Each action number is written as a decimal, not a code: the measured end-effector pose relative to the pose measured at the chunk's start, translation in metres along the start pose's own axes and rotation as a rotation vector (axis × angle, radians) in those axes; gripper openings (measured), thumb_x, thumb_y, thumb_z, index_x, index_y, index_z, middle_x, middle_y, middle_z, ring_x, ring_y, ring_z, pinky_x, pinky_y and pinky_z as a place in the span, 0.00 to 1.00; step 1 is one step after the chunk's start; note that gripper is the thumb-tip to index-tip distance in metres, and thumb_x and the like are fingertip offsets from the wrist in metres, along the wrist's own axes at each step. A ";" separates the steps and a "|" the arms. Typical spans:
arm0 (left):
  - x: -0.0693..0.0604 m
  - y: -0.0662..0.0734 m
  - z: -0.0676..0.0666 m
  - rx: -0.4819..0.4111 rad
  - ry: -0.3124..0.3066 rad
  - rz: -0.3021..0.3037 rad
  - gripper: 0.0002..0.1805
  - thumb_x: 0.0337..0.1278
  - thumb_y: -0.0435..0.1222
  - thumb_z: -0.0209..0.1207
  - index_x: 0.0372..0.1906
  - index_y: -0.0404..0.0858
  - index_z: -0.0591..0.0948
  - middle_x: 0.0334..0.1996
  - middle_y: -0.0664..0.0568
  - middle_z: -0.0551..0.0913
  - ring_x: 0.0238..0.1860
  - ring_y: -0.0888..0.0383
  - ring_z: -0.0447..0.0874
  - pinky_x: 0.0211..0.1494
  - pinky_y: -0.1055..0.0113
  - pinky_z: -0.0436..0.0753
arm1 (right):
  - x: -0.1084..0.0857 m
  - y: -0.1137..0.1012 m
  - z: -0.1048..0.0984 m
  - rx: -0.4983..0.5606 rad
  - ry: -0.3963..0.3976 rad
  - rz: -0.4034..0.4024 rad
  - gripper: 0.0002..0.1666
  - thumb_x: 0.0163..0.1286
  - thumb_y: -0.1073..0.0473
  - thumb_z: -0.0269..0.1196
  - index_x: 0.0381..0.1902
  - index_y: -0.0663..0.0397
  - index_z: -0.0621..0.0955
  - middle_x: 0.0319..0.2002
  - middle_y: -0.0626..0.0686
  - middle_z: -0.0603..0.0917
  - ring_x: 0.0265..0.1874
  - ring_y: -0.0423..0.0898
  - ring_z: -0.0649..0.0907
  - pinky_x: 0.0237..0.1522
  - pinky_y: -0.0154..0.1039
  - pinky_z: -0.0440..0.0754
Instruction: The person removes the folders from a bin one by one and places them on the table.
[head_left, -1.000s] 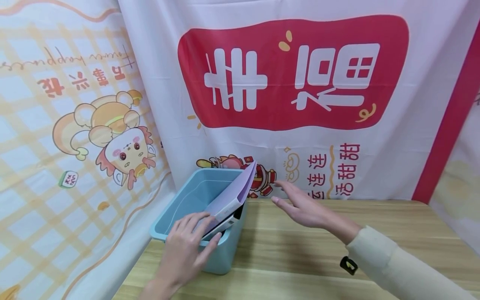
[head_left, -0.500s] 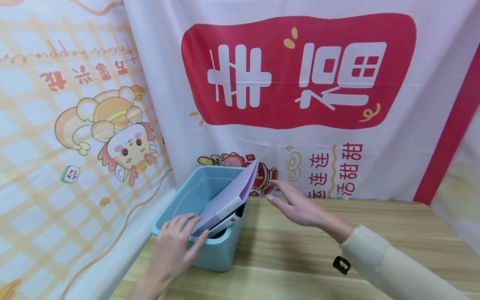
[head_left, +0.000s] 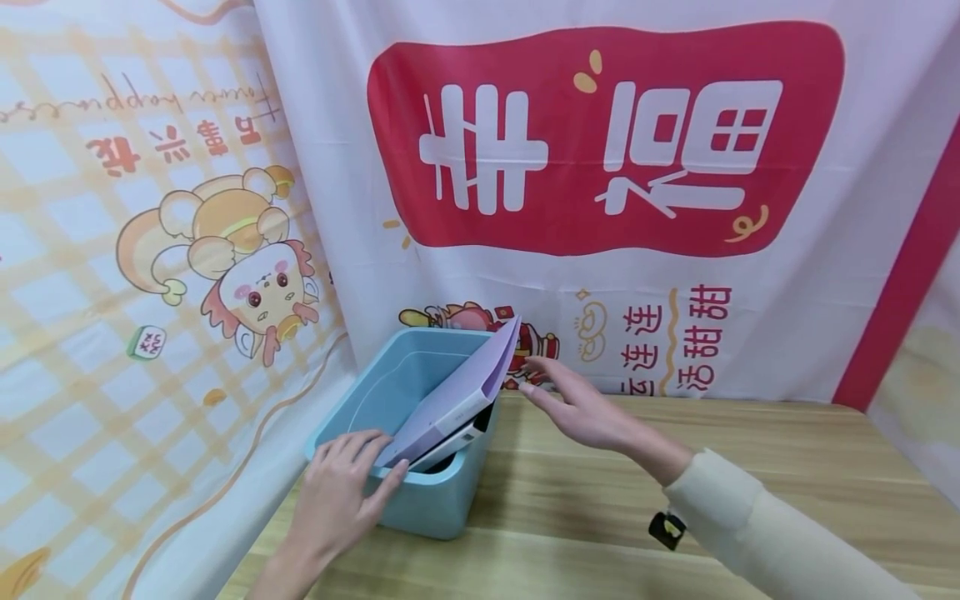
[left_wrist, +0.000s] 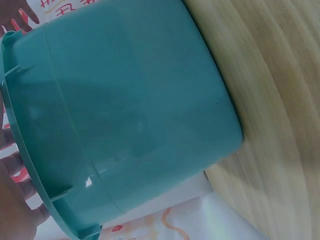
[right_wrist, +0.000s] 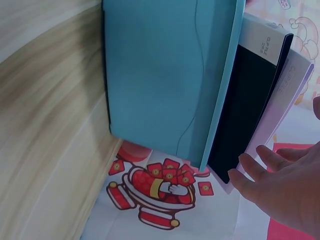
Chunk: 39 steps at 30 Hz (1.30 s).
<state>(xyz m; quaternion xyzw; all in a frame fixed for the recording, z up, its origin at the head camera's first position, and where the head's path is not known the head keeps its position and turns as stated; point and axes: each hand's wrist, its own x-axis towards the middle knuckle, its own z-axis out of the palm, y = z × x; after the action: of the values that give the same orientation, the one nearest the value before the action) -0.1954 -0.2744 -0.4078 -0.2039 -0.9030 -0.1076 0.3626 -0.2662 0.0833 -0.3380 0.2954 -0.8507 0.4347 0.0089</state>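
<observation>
Wooden tabletop [head_left: 570, 517], lilac folder [head_left: 450, 396] between left hand [head_left: 337, 492] and right hand [head_left: 585, 412], both loosely wide, left-hand contact unclear.

I see a smooth, shiny plastic bin [head_left: 427, 512], smooth plastic clip files [head_left: 450, 396], a wood-look tabletop [head_left: 570, 508] and a cloth backdrop [head_left: 795, 275].

Bin [head_left: 431, 510]: blue, upright; left hand [head_left: 333, 498] at near rim. Purple folder [head_left: 448, 396] and black folder [right_wrist: 241, 110]: tilted inside, adjacent, ends projecting above rim; right hand [head_left: 583, 412] near.
</observation>
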 end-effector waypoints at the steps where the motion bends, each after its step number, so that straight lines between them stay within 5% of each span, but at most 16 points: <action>1: -0.001 -0.001 0.000 0.001 -0.003 0.000 0.22 0.65 0.55 0.63 0.53 0.43 0.86 0.52 0.51 0.85 0.55 0.48 0.81 0.59 0.44 0.75 | 0.001 -0.001 0.001 0.012 -0.002 0.000 0.37 0.81 0.39 0.50 0.78 0.51 0.62 0.73 0.58 0.69 0.71 0.58 0.70 0.68 0.61 0.69; 18: -0.013 -0.011 0.004 0.051 -0.048 0.078 0.25 0.63 0.60 0.61 0.48 0.44 0.86 0.47 0.53 0.86 0.50 0.49 0.82 0.58 0.44 0.71 | 0.011 -0.018 0.013 0.100 0.007 -0.063 0.37 0.81 0.42 0.53 0.79 0.49 0.60 0.74 0.55 0.68 0.73 0.55 0.68 0.71 0.58 0.65; 26: -0.014 -0.014 0.006 0.067 -0.036 0.116 0.23 0.65 0.62 0.57 0.33 0.47 0.75 0.32 0.58 0.76 0.38 0.54 0.77 0.51 0.46 0.72 | 0.019 -0.025 0.015 0.115 0.015 -0.079 0.39 0.80 0.42 0.55 0.80 0.49 0.58 0.74 0.57 0.68 0.73 0.54 0.68 0.71 0.56 0.67; 39: -0.016 -0.018 0.011 0.079 -0.026 0.132 0.25 0.64 0.63 0.57 0.32 0.44 0.73 0.30 0.58 0.70 0.33 0.55 0.71 0.49 0.47 0.71 | 0.034 -0.042 0.027 0.202 0.016 -0.051 0.43 0.74 0.43 0.64 0.79 0.42 0.59 0.74 0.57 0.68 0.71 0.56 0.73 0.66 0.58 0.72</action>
<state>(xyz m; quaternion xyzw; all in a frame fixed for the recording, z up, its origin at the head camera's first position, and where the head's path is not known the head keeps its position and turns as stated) -0.1997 -0.2911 -0.4273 -0.2502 -0.8956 -0.0452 0.3651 -0.2663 0.0278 -0.3150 0.3129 -0.7947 0.5201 -0.0032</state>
